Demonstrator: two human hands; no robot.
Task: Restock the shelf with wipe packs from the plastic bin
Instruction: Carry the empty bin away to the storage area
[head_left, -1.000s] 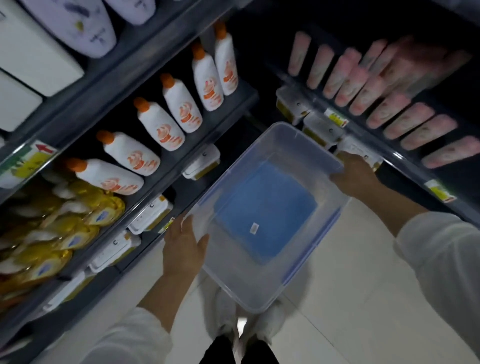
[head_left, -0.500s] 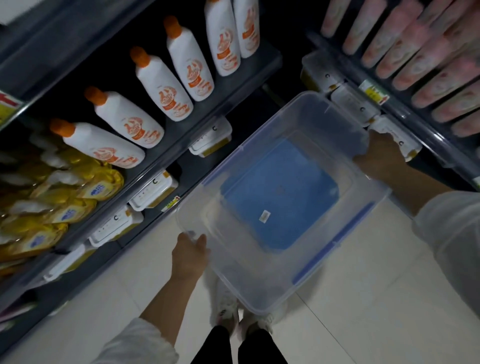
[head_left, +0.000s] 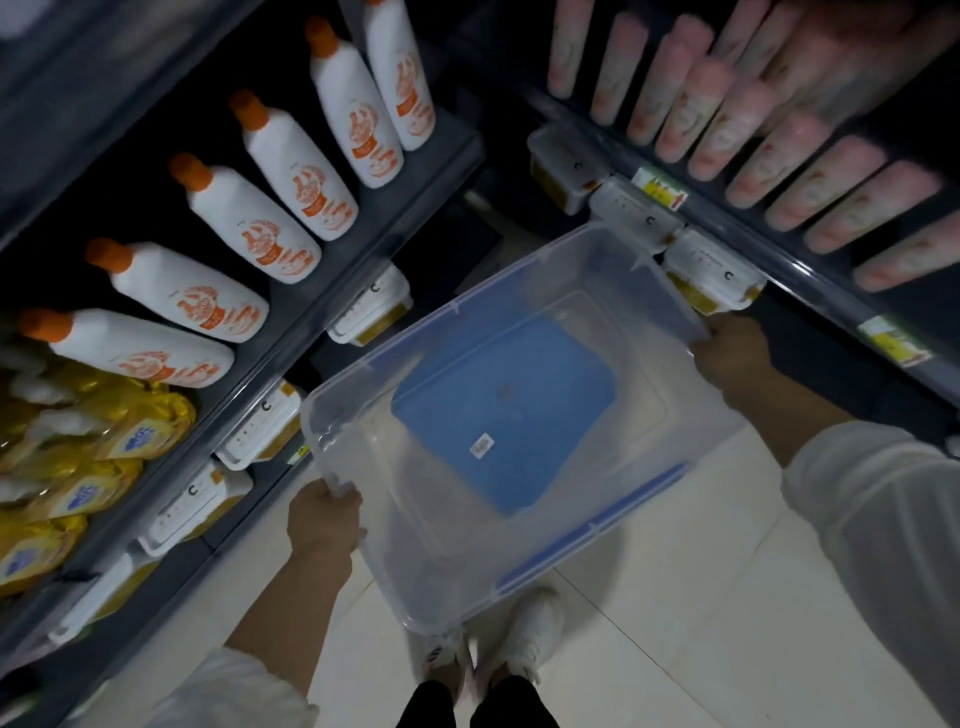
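Plastic bin (head_left: 431, 561) is held above the floor (head_left: 675, 623) between both hands (blue panel (head_left: 509, 415) at its bottom): left hand (head_left: 324, 525) grips near-left rim corner, right hand (head_left: 735, 353) grips far-right rim.

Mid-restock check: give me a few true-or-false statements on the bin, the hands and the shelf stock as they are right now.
1. The left hand and the right hand both grip the clear plastic bin at opposite ends. True.
2. The bin is piled full of wipe packs. False: only a flat blue shape with a small white sticker shows at its bottom.
3. The white bottles on the left shelf have orange caps. True.
4. The bin rests on the floor. False: it is held up, with the white shoes and the pale floor visible below it.
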